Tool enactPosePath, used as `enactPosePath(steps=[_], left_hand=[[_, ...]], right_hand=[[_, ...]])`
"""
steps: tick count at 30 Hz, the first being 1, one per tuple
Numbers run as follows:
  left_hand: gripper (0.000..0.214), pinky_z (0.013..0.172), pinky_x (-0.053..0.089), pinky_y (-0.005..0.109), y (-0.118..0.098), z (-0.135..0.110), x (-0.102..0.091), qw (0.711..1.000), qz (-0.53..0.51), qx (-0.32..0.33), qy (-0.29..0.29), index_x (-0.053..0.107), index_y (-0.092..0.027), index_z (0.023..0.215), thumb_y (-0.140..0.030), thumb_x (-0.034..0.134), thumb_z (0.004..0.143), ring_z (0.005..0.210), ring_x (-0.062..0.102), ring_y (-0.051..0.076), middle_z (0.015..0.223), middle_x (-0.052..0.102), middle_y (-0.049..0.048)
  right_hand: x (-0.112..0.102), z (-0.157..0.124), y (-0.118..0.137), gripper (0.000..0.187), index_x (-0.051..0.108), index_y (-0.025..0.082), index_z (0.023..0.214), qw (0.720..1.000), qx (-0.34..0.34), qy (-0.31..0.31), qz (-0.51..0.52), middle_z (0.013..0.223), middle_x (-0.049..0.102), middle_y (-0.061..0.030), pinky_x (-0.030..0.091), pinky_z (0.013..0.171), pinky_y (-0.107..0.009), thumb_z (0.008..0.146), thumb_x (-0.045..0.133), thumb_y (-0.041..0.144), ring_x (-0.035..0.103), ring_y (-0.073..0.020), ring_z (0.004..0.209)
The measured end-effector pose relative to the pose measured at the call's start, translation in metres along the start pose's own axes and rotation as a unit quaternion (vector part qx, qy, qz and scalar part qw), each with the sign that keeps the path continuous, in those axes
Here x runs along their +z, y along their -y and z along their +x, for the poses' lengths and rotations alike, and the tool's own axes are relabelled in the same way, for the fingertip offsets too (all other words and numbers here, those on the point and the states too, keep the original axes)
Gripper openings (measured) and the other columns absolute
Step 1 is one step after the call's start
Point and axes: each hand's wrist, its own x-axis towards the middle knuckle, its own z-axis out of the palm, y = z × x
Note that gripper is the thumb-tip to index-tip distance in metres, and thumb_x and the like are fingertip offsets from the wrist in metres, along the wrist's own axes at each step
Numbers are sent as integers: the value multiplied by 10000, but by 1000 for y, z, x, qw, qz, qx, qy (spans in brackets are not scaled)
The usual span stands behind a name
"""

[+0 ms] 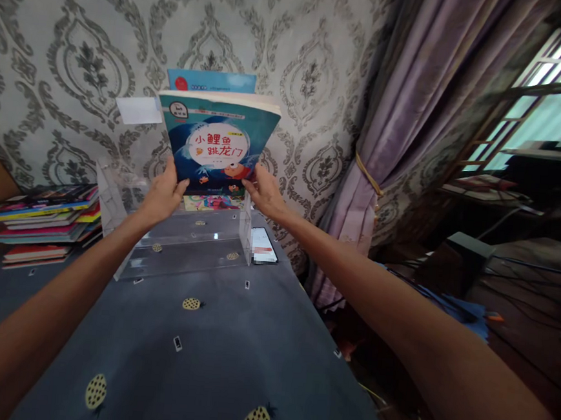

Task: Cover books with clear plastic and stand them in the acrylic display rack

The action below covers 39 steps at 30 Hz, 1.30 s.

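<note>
A blue children's book (pixel 218 142) with a fish on its cover stands tilted above a clear acrylic rack (pixel 181 241). My left hand (pixel 162 194) grips the book's lower left corner. My right hand (pixel 265 192) grips its lower right edge. Behind it another blue book (pixel 213 82) stands upright against the wall. A colourful book (pixel 213 203) shows just under the held one, inside the rack.
A stack of books (pixel 46 224) lies at the left on the blue-grey cloth (pixel 201 359) with pineapple prints. A phone (pixel 263 245) lies right of the rack. A purple curtain (pixel 393 135) and a window (pixel 546 95) are to the right; the table edge runs diagonally there.
</note>
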Motion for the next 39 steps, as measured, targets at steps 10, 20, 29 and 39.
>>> enactPosePath(steps=[10,20,29,39], left_hand=[[496,954,517,529,-15,-1,2,996,75,-40,28,396,-78,1352,-301,451,913,1124,656,386,1201,644,248],[429,901,530,545,-30,-3,-5,997,55,-45,-34,383,-128,1321,-385,387,978,1062,681,398,1133,670,219],[345,904,528,531,-23,8,-5,992,107,-57,-20,487,-148,1235,-348,448,957,1040,689,399,990,708,172],[338,846,555,535,-12,-1,-11,976,200,-69,54,584,-142,1130,-362,540,877,926,709,383,837,719,175]], right_hand=[[-2,0,4,190,538,221,1110,997,59,-43,-7,965,654,-90,555,850,-458,959,473,314,614,-255,881],[-4,2,2,256,542,237,1176,998,58,-31,-13,1000,673,-97,525,868,-461,951,476,338,617,-272,922],[-3,2,2,224,559,242,1130,995,82,-51,-3,959,671,-77,525,834,-433,916,508,286,616,-251,884],[-4,1,4,240,583,231,1155,996,70,-56,-6,954,671,-67,534,877,-414,938,490,273,630,-224,911]])
